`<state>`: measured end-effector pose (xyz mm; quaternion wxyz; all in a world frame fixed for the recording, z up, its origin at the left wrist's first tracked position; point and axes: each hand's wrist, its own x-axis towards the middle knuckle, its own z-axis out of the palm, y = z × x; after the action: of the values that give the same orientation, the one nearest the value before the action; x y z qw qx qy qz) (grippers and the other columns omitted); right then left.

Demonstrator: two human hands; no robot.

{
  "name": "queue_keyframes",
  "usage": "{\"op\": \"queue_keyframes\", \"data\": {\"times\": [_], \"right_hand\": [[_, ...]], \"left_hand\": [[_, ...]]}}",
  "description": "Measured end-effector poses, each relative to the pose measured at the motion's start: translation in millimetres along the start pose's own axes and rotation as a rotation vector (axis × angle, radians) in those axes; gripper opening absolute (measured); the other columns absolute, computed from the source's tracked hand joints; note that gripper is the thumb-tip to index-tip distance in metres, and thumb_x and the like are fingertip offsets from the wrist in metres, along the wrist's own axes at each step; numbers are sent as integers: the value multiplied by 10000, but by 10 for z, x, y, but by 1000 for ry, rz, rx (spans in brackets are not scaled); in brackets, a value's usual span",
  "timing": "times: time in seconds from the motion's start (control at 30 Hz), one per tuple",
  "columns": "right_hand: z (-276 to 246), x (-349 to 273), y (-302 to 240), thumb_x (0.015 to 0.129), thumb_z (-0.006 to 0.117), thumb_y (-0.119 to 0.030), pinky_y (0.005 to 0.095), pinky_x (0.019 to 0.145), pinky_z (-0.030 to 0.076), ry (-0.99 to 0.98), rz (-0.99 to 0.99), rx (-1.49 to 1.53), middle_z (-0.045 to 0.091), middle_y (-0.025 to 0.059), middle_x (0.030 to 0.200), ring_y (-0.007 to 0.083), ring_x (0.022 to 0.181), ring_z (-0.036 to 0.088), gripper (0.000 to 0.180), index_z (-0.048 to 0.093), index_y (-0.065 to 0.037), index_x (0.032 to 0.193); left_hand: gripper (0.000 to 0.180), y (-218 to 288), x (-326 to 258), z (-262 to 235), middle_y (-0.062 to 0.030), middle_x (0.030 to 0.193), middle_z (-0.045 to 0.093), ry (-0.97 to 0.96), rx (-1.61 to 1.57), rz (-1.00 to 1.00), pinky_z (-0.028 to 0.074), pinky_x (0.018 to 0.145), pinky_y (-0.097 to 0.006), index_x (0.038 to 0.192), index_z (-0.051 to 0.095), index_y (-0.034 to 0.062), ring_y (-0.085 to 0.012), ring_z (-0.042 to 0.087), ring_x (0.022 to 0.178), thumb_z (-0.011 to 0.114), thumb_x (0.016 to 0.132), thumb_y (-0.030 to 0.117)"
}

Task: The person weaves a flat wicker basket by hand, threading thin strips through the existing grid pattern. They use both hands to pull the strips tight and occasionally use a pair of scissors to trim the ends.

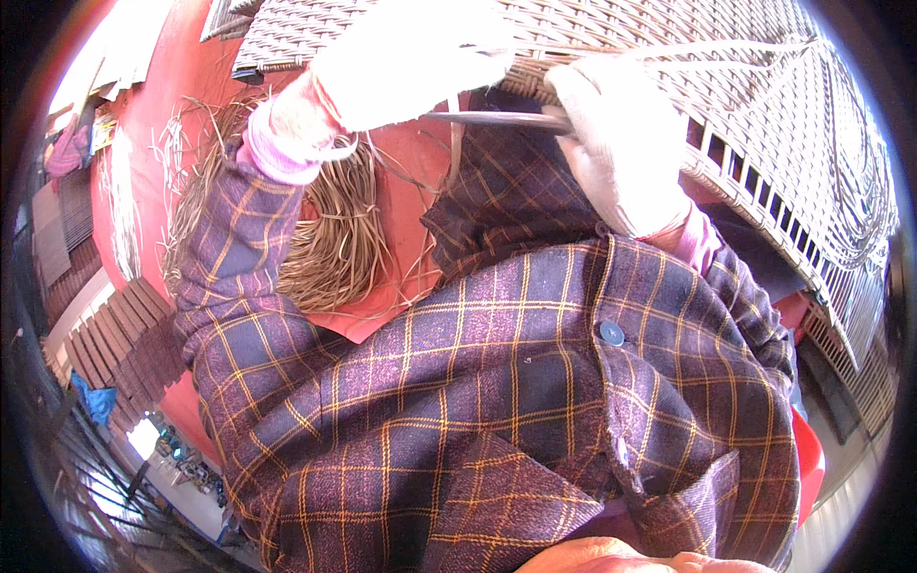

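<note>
A wickerwork panel (755, 105) of woven pale strands lies across the top, over my lap. My left hand (411, 62), in a white glove, is at its near edge; glare washes out its fingers, and I cannot tell whether they grip anything. My right hand (621, 143), also gloved, is curled at the same edge with a slim grey tool (497, 118) in it. The tool's narrow end points left, beneath my left hand; its exact kind is unclear. Long loose strands (707, 55) run from near my right hand across the weave.
A thick coil of brown weaving strands (349, 234) lies on a red surface (406, 205) at my left. Loose strand ends hang from the panel's right side. Slatted brown woven pieces (124, 329) stand farther left, near a blue cloth (94, 396). A red seat edge (808, 463) shows at right.
</note>
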<state>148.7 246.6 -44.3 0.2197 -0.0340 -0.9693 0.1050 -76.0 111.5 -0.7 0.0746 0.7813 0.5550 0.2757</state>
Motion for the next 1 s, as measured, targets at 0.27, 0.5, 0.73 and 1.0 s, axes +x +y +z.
{"op": "queue_keyframes", "data": {"times": [0.27, 0.5, 0.73, 1.0], "right_hand": [[16, 41, -84, 809, 866, -243, 409, 868, 554, -36, 98, -100, 702, 42, 1019, 277, 1019, 666, 361, 699, -152, 1116], [15, 26, -35, 835, 852, -251, 410, 837, 544, -80, 45, -103, 666, 57, 949, 275, 943, 650, 320, 696, -137, 1089], [29, 41, -34, 849, 844, -250, 416, 820, 535, -92, 39, -150, 654, 65, 932, 280, 901, 642, 295, 696, -128, 1073], [-16, 80, -70, 835, 854, -243, 409, 828, 534, -4, 77, -63, 655, 51, 937, 277, 926, 639, 289, 716, -151, 1071]], "left_hand": [[72, 316, -72, 199, -103, 842, 614, 84, 226, -280, 530, 689, -442, 903, 709, 69, -331, 650, 797, 705, 900, 141], [84, 276, -28, 266, -109, 860, 612, 59, 242, -292, 535, 675, -439, 918, 685, 60, -325, 651, 787, 700, 893, 138], [53, 423, -11, 162, -120, 842, 608, 0, 126, -256, 539, 663, -442, 901, 683, 53, -333, 651, 768, 700, 884, 100], [160, 450, -51, 320, -151, 907, 650, 264, 156, -305, 563, 725, -439, 1006, 720, 29, -364, 675, 824, 678, 851, 35]]}}
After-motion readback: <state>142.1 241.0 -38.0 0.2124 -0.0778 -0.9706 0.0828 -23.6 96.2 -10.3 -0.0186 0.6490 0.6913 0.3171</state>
